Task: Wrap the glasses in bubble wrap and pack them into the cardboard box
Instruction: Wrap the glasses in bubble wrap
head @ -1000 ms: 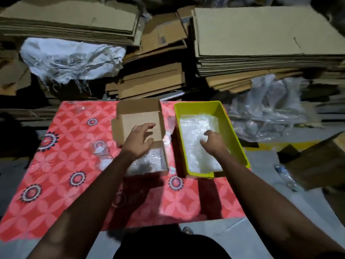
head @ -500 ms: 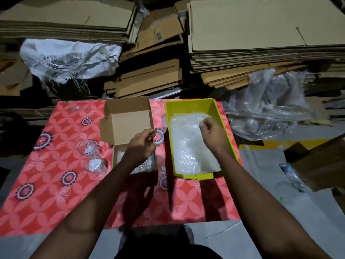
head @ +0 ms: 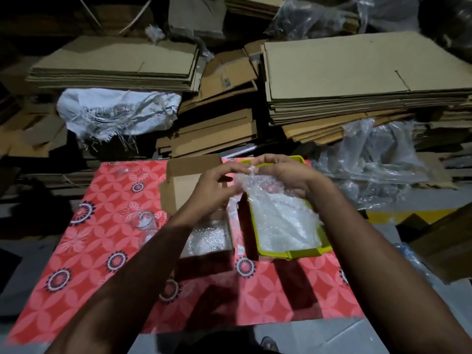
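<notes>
bubble wrap, a clear crinkled sheet (head: 268, 198), hangs lifted between your two hands above the far end of the yellow-green plastic tray (head: 293, 253), its lower part trailing down onto the rest of the wrap lying in the tray. your right hand (head: 283, 175) has its fingers curled and pinching the sheet's top edge, and your left hand (head: 217, 186) meets it there, fingers bent and nipping the same edge from the other side. just left of the tray stands the small open brown cardboard box (head: 189, 185), its flaps up, with a wad of bubble wrap showing in its near end under your left forearm. left of the box, clear drinking glasses (head: 146, 221) stand on the cloth; they are blurred and you cannot count them surely. another glassy glint sits near the cloth's far left corner. all of this rests on the bench under a red cloth with white petal pattern and dark ringed medallions (head: 102, 251). beyond it rise stacks of flattened brown cardboard (head: 357, 72), a frayed white woven sack (head: 115, 111) at left, and crumpled clear plastic sheeting (head: 378, 159) at right.
</notes>
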A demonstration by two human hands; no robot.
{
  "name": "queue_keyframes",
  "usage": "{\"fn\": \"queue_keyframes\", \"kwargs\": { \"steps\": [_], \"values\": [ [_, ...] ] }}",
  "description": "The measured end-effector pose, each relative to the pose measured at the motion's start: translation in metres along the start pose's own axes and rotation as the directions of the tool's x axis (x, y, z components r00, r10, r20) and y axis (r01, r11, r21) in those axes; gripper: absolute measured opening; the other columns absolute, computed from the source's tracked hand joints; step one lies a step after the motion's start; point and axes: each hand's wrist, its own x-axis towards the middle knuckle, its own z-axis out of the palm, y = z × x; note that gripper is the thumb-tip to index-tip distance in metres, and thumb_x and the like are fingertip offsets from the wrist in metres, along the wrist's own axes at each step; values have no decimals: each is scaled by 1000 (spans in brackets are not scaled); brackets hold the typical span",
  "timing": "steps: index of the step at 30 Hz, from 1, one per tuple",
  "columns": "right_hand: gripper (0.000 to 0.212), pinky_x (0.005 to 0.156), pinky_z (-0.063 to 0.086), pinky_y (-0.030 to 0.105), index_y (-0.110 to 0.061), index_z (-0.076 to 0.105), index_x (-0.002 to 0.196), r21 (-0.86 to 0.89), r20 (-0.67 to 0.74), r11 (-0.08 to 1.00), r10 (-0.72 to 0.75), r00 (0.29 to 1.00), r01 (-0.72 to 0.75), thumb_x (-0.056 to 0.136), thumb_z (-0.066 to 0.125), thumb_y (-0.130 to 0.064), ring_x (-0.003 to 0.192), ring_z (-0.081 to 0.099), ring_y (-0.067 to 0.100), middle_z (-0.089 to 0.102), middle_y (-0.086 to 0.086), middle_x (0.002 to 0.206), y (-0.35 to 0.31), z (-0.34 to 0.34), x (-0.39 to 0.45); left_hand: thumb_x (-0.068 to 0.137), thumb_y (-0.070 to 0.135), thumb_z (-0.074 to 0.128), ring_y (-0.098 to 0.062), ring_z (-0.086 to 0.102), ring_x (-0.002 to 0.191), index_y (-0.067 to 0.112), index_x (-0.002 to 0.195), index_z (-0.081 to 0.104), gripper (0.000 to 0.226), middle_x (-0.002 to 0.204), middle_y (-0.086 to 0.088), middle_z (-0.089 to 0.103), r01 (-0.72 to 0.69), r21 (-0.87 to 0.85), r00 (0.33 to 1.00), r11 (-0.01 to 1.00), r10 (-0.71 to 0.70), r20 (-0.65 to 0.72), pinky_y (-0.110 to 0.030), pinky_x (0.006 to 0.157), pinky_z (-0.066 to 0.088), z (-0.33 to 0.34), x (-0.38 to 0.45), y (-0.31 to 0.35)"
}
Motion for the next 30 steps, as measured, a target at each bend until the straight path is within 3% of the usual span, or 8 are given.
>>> {"fn": "queue_keyframes", "kwargs": {
  "steps": [6, 10, 13, 15, 19, 22, 25, 30],
  "values": [
    [17, 51, 57, 22, -8, 62, 109, 196, 86, 974, 100, 991, -115, 103, 47, -7, 60, 69, 12, 68, 11, 88, -29, 28, 2, 85, -3, 71, -5, 66, 104, 17, 88, 74, 21, 108, 7, 72, 39, -59, 982, 997, -49, -183, -28, 92, 53, -36, 1, 31],
    [27, 53, 55, 25, -13, 62, 121, 138, 55, 990, -3, 998, -5, 100, 46, -11, 62, 60, 15, 65, 8, 88, -36, 39, 4, 94, -12, 52, 3, 57, 70, 17, 77, 55, 34, 82, 7, 56, 292, -204, 890, 934, -343, -299, -25, 77, 52, -59, 9, 34],
    [44, 89, 51, 42, -14, 63, 127, 174, 179, 976, -159, 971, 128, 86, 60, 1, 97, 60, 29, 64, 15, 116, -22, 54, 6, 91, -6, 54, -11, 55, 45, 5, 88, 58, 12, 63, -5, 55, 252, -214, 857, 944, -320, -404, -25, 44, 47, -68, 15, 31],
    [69, 104, 45, 44, -15, 54, 137, 113, 271, 983, -168, 948, 142, 74, 77, -2, 123, 56, 31, 57, 18, 133, -10, 67, 7, 90, 5, 58, -13, 48, 43, 9, 74, 54, 17, 58, -3, 49, 255, -139, 820, 957, -290, -494, -25, 42, 40, -72, 14, 29],
    [56, 69, 50, 11, -26, 58, 120, -145, 156, 960, -216, 964, 239, 81, 74, 10, 79, 68, -2, 72, -10, 93, -3, 109, 10, 77, 29, 61, -20, 46, 55, 18, 58, 43, 28, 58, -19, 49, 221, -79, 791, 972, -226, -568, -40, 56, 41, -87, 9, 22],
    [15, 51, 45, 16, -18, 69, 91, -95, -26, 953, -292, 956, 289, 91, 68, -4, 60, 67, 8, 70, -2, 71, -9, 128, 19, 74, 41, 62, -20, 47, 50, 22, 57, 47, 29, 55, -11, 56, 228, -120, 759, 966, -254, -600, -47, 55, 47, -101, 11, 23],
    [8, 46, 49, 21, -5, 67, 100, 38, -34, 959, -278, 960, 280, 94, 62, -4, 56, 67, 15, 67, 5, 74, -20, 127, 22, 80, 42, 67, -20, 44, 54, 26, 60, 48, 31, 55, 0, 49, 192, -112, 732, 975, -218, -645, -45, 58, 47, -118, 12, 34],
    [7, 50, 55, 25, -2, 63, 101, 102, -63, 934, -337, 940, 342, 98, 58, -5, 54, 64, 12, 66, 2, 70, -30, 128, 23, 83, 56, 72, -27, 62, 86, 0, 108, 58, 63, 98, -16, 63, 209, -340, 901, 917, -316, -296, -38, 81, 51, -132, 7, 53]
  ]
}}
